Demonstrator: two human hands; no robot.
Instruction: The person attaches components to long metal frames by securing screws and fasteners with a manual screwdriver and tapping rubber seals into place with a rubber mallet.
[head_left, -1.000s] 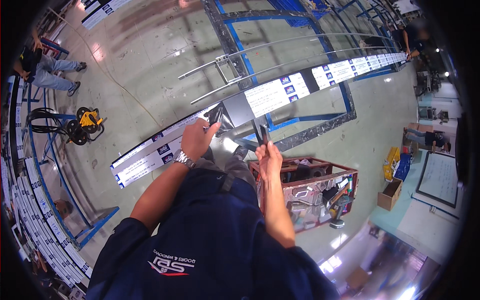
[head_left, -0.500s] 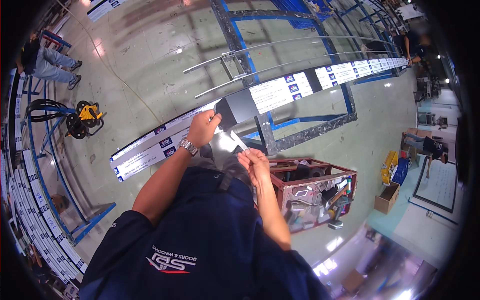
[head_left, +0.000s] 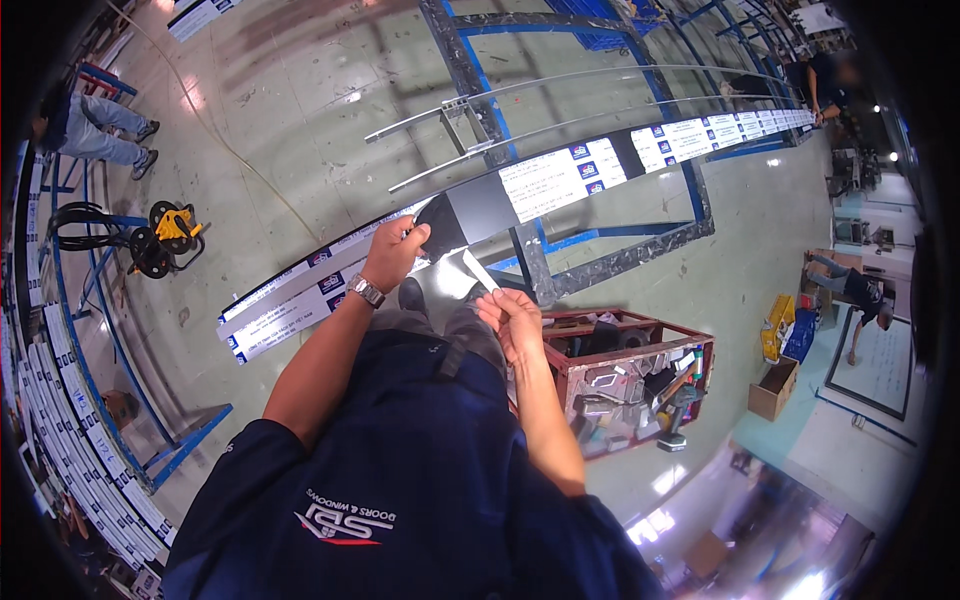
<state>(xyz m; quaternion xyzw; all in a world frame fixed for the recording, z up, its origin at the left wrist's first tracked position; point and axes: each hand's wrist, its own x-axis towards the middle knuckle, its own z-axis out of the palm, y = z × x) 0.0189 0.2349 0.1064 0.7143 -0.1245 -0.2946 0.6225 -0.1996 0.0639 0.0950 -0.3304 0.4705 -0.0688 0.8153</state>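
A long dark profile, partly covered with white printed film, runs across in front of me from the lower left to the upper right. My left hand is closed at its near edge, beside a bare dark stretch; the fingers seem to grip the profile there. To the right, my right hand pinches a thin, flat white strip between thumb and fingers. The strip points up toward the profile's underside, and I cannot tell whether it touches.
Blue and black metal frames stand under and beyond the profile. Near my right side is a red-framed cart full of tools and parts. A cable reel stands at left. Another person is at the profile's far end.
My left hand has shifted slightly left along the profile, and more of the dark stretch shows beside it. My right hand, with the white strip, has barely moved.
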